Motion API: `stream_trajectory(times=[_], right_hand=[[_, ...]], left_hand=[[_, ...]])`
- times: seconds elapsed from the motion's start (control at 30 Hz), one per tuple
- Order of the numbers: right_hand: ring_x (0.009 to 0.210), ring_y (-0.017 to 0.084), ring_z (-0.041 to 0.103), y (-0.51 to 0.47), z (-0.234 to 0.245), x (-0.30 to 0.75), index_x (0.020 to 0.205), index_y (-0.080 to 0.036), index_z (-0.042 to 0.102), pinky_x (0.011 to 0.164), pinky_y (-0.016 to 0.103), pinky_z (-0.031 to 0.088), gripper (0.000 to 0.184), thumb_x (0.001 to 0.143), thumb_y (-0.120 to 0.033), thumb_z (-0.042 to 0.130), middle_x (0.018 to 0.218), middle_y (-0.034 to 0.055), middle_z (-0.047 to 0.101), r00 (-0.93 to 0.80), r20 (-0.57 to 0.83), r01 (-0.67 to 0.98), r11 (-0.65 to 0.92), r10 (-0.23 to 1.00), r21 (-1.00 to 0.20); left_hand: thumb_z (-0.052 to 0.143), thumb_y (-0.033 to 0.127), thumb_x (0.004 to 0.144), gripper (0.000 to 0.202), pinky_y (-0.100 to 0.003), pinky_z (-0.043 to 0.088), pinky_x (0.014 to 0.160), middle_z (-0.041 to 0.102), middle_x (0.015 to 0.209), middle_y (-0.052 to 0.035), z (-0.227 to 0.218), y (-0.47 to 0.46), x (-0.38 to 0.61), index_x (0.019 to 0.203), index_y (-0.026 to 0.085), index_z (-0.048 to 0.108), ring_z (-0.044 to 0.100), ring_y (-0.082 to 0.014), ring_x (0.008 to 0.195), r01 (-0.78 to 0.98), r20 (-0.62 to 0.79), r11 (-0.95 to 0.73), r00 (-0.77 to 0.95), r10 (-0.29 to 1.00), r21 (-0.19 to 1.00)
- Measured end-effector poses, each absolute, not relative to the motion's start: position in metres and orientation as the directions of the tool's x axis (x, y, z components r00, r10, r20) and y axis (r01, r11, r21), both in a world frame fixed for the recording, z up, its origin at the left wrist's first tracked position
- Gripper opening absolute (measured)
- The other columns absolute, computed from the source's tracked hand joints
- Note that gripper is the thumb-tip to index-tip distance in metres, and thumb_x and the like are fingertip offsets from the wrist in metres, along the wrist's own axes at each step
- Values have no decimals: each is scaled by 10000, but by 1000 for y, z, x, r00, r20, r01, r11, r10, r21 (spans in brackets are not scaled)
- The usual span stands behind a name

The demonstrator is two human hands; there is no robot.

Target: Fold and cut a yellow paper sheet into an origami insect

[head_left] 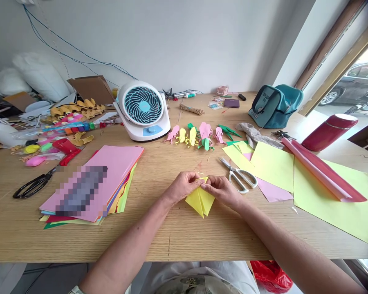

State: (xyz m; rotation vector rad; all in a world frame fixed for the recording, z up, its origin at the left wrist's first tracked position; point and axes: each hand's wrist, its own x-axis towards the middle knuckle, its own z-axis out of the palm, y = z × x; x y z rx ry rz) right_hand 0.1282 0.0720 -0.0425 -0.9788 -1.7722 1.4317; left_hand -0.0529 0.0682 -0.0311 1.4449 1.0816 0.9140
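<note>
A folded piece of yellow paper [200, 201], kite-shaped with its split points toward me, is pinched along its top between both hands. My left hand [184, 185] grips its upper left edge with thumb and fingers. On the other side, my right hand [222, 189] has its thumb and fingertips closed at the upper right, close to the left fingertips. White-handled scissors [241, 176] lie just beyond my right hand. Farther back stands a row of folded paper figures, among them a pink one [205, 130], a yellow one [192, 136] and a green one [205, 143].
A stack of coloured paper [119, 157] lies at left beside black-handled scissors [38, 183]. Behind stands a white fan [144, 108]. To the right are yellow sheets [272, 165], a rolled red-pink sheet [325, 171], a red bottle [329, 131] and a teal bag [274, 107].
</note>
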Motion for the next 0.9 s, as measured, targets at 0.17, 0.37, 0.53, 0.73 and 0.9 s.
stream_trajectory(times=[0.17,0.37,0.53,0.73,0.9], right_hand=[[559,84,362,73,-42,128,662,-176,500,512,237,267,524,727,-654,705,604,-40,454,-499,-4,80,41,866,-996],[578,97,387,72,-42,129,666,-181,513,531,247,280,505,754,-649,681,615,-33,472,-524,-3,104,60,852,-993],[556,91,345,72,-43,129,657,-188,486,517,248,247,517,755,-661,673,599,-44,442,-508,4,103,65,861,-993],[555,82,324,72,-43,131,665,-181,490,520,245,223,481,796,-607,669,596,-51,419,-495,6,95,61,869,-994],[551,85,341,72,-41,133,664,-177,520,518,244,229,477,796,-612,666,588,-48,437,-479,-29,124,34,877,-992]], left_hand=[[804,518,632,432,-206,349,533,552,602,25,-29,71,-57,631,128,619,457,-82,561,42,-24,12,284,958,999],[831,530,601,459,-204,344,532,559,576,31,-26,73,-61,604,125,617,452,-72,540,-22,-56,63,213,975,998],[862,548,550,499,-205,389,544,622,629,15,-27,70,-60,701,120,656,519,-81,544,-102,-154,187,267,951,977],[906,504,489,506,-216,426,553,645,642,4,-27,68,-58,693,119,650,566,-99,560,-171,-210,264,282,936,949],[895,511,503,491,-202,387,511,622,594,17,-25,67,-56,642,120,632,533,-80,519,-156,-203,241,225,953,958]])
